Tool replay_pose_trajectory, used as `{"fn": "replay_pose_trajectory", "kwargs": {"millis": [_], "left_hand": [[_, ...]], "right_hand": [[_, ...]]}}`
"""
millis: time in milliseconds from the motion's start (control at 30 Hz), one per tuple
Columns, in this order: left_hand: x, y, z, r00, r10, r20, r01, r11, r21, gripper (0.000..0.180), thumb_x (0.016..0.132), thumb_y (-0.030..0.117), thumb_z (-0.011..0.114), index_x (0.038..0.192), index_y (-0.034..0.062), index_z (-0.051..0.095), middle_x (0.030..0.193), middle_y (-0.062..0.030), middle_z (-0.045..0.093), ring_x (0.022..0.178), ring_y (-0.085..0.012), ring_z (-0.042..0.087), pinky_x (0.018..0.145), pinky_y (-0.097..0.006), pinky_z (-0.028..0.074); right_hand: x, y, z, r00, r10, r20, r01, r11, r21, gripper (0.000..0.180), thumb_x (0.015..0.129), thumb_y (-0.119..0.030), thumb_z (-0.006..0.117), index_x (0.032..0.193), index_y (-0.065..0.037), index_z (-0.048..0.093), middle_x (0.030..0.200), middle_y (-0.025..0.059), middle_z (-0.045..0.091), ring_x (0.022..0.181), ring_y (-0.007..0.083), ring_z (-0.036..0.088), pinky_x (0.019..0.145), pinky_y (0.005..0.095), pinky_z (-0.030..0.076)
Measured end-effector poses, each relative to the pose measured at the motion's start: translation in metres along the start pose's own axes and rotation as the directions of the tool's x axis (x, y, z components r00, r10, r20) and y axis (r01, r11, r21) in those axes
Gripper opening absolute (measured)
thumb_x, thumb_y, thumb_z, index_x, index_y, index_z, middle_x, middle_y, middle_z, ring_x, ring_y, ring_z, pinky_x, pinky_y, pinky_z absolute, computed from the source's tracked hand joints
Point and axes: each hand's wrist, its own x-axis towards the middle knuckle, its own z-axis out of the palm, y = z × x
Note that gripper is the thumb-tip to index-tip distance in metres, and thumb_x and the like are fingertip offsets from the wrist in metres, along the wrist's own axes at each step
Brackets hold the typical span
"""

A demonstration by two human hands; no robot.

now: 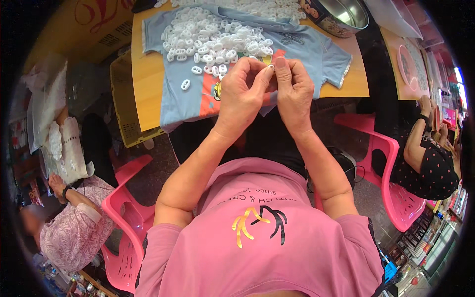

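My left hand and my right hand meet above the near edge of a blue T-shirt spread over the table. Thumbs and forefingers are pinched together at the fingertips. Whatever lies between them is too small and too covered to name; only a speck of white shows there. Just beyond my hands, a heap of small white oval plastic pieces with two holes covers much of the shirt. One loose white piece lies apart, left of the heap.
A yellow-brown tabletop carries the shirt, with a round metal tin at its far right. A yellow crate stands on the left. Pink chairs flank me, and people sit at both sides, one in a dotted garment.
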Motion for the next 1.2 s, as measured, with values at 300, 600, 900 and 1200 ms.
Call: {"fn": "replay_pose_trajectory", "kwargs": {"millis": [300,600,900,1200], "left_hand": [[0.006,0.014,-0.016,0.984,-0.083,0.156,0.097,0.991,-0.088,0.015,0.093,0.014,0.063,0.093,-0.0007,0.060,0.076,-0.0023,0.062,0.064,-0.0071,0.056,0.058,-0.022,0.046],[0.005,0.016,-0.019,0.973,-0.076,0.217,0.095,0.992,-0.080,0.015,0.094,0.014,0.062,0.093,-0.0009,0.059,0.076,-0.0027,0.061,0.064,-0.0076,0.056,0.058,-0.022,0.046],[-0.005,0.018,-0.013,0.987,-0.071,0.146,0.066,0.997,0.042,0.013,0.093,0.012,0.062,0.089,-0.0003,0.059,0.073,-0.0016,0.061,0.064,-0.0053,0.055,0.056,-0.021,0.045],[-0.010,0.009,-0.027,0.969,-0.194,0.154,0.189,0.981,0.049,0.013,0.094,0.013,0.062,0.090,0.0007,0.058,0.074,-0.0004,0.059,0.064,-0.0049,0.054,0.057,-0.021,0.045]], "right_hand": [[0.016,-0.015,-0.033,0.958,-0.012,0.287,0.031,0.998,-0.062,0.027,0.102,-0.022,0.049,0.102,0.001,0.061,0.083,0.0045,0.063,0.067,0.0075,0.057,0.061,0.0218,0.050],[0.041,-0.027,-0.049,0.710,-0.419,0.566,0.645,0.710,-0.283,0.013,0.086,-0.001,0.065,0.099,0.001,0.061,0.089,0.0097,0.061,0.070,0.0184,0.059,0.063,0.0275,0.048],[0.028,-0.028,-0.044,0.754,-0.376,0.538,0.588,0.753,-0.297,0.006,0.086,0.002,0.064,0.089,0.002,0.059,0.081,0.0105,0.058,0.067,0.0206,0.058,0.060,0.0303,0.047],[0.014,-0.016,-0.038,0.828,-0.253,0.501,0.458,0.821,-0.341,0.007,0.088,-0.004,0.064,0.090,0.002,0.060,0.078,0.0097,0.056,0.062,0.0187,0.056,0.057,0.0322,0.045]]}}
